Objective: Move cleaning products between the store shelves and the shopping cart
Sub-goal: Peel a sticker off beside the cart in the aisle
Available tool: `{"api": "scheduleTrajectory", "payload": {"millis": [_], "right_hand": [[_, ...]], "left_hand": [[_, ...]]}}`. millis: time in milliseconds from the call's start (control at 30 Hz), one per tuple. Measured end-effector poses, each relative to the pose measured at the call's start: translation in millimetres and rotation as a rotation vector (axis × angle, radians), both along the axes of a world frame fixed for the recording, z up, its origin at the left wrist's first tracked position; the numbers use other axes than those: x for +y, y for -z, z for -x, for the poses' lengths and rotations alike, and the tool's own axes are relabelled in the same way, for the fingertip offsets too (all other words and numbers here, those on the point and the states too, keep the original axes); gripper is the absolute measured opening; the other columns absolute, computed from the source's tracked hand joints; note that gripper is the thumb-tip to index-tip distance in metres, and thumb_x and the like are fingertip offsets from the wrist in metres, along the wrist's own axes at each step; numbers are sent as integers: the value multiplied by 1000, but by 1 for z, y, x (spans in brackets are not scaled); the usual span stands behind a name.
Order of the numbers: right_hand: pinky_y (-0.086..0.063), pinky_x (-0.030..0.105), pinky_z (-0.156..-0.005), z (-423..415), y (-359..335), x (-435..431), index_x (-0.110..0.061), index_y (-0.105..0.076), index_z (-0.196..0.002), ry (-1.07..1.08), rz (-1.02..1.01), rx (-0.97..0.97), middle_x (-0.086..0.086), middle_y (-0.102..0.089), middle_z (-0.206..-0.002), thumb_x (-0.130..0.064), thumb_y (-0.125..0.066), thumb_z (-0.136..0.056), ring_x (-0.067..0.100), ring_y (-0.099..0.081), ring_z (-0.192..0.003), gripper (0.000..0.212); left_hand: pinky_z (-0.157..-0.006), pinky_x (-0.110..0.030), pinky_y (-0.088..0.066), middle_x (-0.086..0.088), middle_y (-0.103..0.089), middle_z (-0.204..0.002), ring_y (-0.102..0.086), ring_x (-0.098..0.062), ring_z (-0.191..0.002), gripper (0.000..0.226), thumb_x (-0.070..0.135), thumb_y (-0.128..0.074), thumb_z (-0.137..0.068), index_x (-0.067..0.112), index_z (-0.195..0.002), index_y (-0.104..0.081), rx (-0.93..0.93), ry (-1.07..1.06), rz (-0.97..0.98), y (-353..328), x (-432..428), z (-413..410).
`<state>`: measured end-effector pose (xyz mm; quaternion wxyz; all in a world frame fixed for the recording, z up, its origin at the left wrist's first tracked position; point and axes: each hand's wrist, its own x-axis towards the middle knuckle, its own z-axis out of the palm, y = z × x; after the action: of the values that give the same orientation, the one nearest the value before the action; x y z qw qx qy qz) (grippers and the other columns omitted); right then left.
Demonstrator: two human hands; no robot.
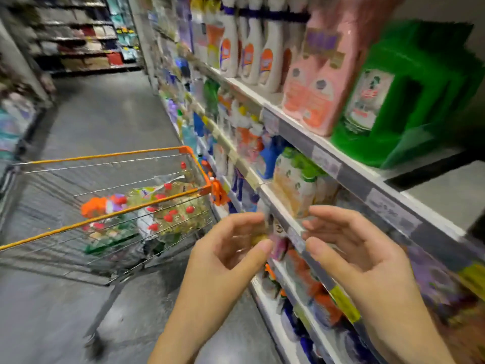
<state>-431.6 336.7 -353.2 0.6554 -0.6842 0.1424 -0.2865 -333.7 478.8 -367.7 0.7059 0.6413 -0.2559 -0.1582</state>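
Note:
The picture is motion-blurred. Both my hands are raised in front of the store shelves (296, 224) on the right, palms facing each other with curled, parted fingers. My left hand (231, 245) and my right hand (354, 245) hold nothing. Between and behind them a shelf edge runs with small blurred packs. Just above my right hand stand pale bottles with green caps (296, 179). To the left is the shopping cart (110, 219) with an orange rim, holding several bottles with red caps (173, 206) and an orange-topped product (97, 206).
The upper shelf carries white bottles (252, 53), pink refill packs (320, 80) and a large green jug (399, 101). The grey aisle floor (105, 109) stretches ahead to shelves at the far end (78, 40). More shelving stands at the left edge (15, 119).

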Motion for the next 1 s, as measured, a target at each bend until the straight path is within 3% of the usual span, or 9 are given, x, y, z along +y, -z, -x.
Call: {"api": "scheduleTrajectory", "payload": {"millis": [167, 333, 433, 533, 667, 800, 933, 1000], "right_hand": [[-51, 13, -71, -120, 19, 64, -27, -72, -98, -191, -6, -20, 2, -73, -94, -18, -71, -64, 9, -68, -84, 35], [-52, 13, -72, -209, 32, 114, -22, -73, -95, -297, -57, 27, 1, -74, -93, -26, -74, -66, 10, -69, -83, 29], [-54, 18, -73, -253, 41, 134, -25, -72, -101, -396, -41, 77, 4, -73, -97, -38, -85, -68, 11, -69, -88, 38], [-52, 14, -67, -299, 49, 143, -20, -71, -101, -429, -64, 123, 5, -73, -96, -21, -79, -65, 9, -68, -82, 37], [-52, 14, -71, -363, 62, 145, -25, -72, -103, -511, -34, 157, 2, -73, -99, -35, -87, -63, 10, -69, -85, 43], [-50, 12, -61, -442, 82, 133, -23, -69, -102, -532, -20, 211, 2, -73, -99, -22, -73, -66, 9, -68, -82, 37], [-53, 15, -75, -520, 100, 120, -23, -68, -104, -596, 27, 297, -3, -73, -99, -23, -72, -69, 8, -68, -86, 35], [-53, 15, -75, -553, 113, 116, -22, -68, -102, -619, 22, 344, -3, -73, -97, -23, -72, -68, 8, -67, -85, 34]], "left_hand": [[-71, -9, -49, 11, -74, -93, -68, -1, -84, 29, -3, -70, -78, 15, -100, -67, 25, -203, -4, 16, 79, -91], [-77, -13, -51, 3, -74, -102, -69, -7, -94, 38, 9, -82, -70, 14, -104, -67, 62, -366, 9, 32, 148, -163], [-76, -14, -51, 1, -73, -103, -70, -9, -90, 36, 13, -74, -68, 15, -103, -67, 108, -443, 33, 44, 173, -196], [-75, -13, -50, 5, -73, -100, -69, -6, -89, 34, 15, -81, -71, 17, -102, -67, 137, -484, 33, 53, 187, -230], [-77, -13, -50, 6, -72, -101, -67, -6, -94, 35, 16, -80, -72, 21, -103, -67, 145, -520, -12, 64, 197, -281], [-78, -15, -50, 5, -72, -102, -67, -7, -94, 35, 21, -74, -68, 21, -103, -67, 179, -590, -43, 85, 197, -346], [-82, -17, -51, 6, -73, -100, -68, -9, -96, 36, 18, -83, -70, 24, -101, -67, 216, -630, -77, 107, 189, -413], [-84, -20, -52, 3, -72, -102, -67, -11, -98, 35, 18, -76, -69, 23, -103, -67, 230, -648, -83, 120, 186, -441]]}}
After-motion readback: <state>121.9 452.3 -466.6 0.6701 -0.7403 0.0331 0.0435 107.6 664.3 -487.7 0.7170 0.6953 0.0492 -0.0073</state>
